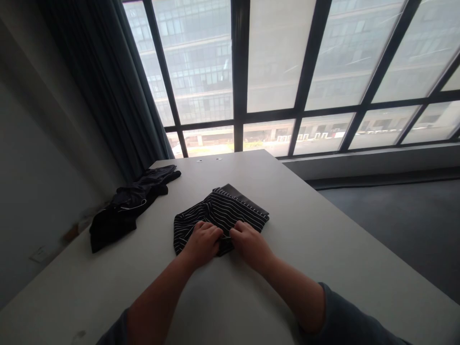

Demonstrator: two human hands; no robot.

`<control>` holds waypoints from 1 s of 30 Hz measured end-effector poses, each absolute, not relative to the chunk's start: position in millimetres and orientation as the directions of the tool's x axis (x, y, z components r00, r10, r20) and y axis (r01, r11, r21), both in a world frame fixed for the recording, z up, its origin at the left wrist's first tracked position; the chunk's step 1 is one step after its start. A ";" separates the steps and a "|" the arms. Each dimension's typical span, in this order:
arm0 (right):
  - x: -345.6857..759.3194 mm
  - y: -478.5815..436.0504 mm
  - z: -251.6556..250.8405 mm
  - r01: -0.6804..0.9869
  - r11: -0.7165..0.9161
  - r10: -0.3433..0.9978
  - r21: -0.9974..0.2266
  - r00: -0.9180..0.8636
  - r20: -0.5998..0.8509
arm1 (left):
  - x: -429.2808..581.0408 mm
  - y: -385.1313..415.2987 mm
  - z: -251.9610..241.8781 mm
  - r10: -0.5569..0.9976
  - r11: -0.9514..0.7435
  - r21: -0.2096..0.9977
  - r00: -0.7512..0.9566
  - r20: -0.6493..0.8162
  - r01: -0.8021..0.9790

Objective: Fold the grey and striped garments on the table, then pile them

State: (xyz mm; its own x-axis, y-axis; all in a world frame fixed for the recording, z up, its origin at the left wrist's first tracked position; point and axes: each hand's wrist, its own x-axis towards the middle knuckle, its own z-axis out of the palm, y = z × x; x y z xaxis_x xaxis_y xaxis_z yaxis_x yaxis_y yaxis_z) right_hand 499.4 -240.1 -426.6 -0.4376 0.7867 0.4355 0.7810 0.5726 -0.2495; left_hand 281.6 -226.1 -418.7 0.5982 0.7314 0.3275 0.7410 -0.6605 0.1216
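A black garment with thin white stripes (pixel 233 211) lies bunched and partly folded on the white table, its exact kind unclear. My left hand (pixel 205 242) grips its near edge, fingers curled into the cloth. Close beside it, my right hand (pixel 248 243) pinches the same edge, a small gap of cloth showing between the two. Along the far right side of the garment, a plain dark grey flat piece (pixel 240 196) sticks out; whether it is part of the garment I cannot tell.
Dark clothes (pixel 134 199) with a white cord lie heaped along the table's left edge. The white table (pixel 309 239) reaches toward tall windows (pixel 273 62). A dark curtain (pixel 108 81) hangs at the left, and grey floor (pixel 395 215) lies beyond the right edge.
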 end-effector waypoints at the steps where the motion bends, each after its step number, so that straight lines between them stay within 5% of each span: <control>1: 502.9 -241.6 -422.5 0.769 0.597 0.748 -0.231 -0.427 0.509 | 279.0 -226.2 -416.2 0.734 -0.654 0.117 0.589 0.339 0.747; 5: 515.9 -243.9 -408.0 0.790 0.560 0.697 -0.251 -0.285 0.658 | 268.1 -221.7 -408.9 0.817 -0.522 0.104 0.461 0.345 0.847; 10: 523.3 -235.5 -404.6 0.871 0.253 0.885 -0.421 -0.033 0.465 | 259.1 -219.1 -404.6 0.935 -0.088 0.209 0.008 0.356 0.974; 12: 523.8 -232.8 -406.0 0.862 0.189 0.922 -0.470 0.009 0.388 | 259.4 -221.3 -403.8 0.922 -0.027 0.321 -0.100 0.374 0.947; 15: 524.1 -231.3 -408.9 0.796 0.202 0.927 -0.571 0.032 0.373 | 263.2 -223.2 -405.7 0.942 -0.015 0.692 -0.222 0.252 0.722; 18: 522.6 -230.5 -412.7 0.620 0.186 0.939 -0.762 0.115 0.323 | 268.2 -219.9 -412.2 0.963 0.066 0.957 -0.268 0.012 0.282; 22: 513.6 -228.8 -419.4 0.138 0.074 0.986 -0.988 0.141 0.093 | 275.4 -214.3 -420.2 0.955 0.146 0.986 -0.249 -0.161 -0.075; 27: 501.7 -228.8 -423.3 -0.374 0.002 0.999 -0.928 0.045 -0.016 | 282.1 -221.8 -417.8 0.987 0.139 0.988 -0.078 -0.144 -0.067; 30: 500.9 -229.6 -425.0 -0.314 0.031 0.998 -0.949 -0.042 0.046 | 280.1 -229.1 -417.5 0.999 -0.032 0.974 0.019 0.029 0.224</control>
State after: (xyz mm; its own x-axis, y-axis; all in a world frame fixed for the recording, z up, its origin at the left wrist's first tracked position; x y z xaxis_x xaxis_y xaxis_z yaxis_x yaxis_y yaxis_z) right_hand 500.9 -229.6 -425.0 -0.0425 0.9980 0.0463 -0.3138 0.0307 -0.9490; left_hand 280.1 -229.1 -417.5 0.0191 0.9994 0.0287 0.2236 -0.0322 0.9741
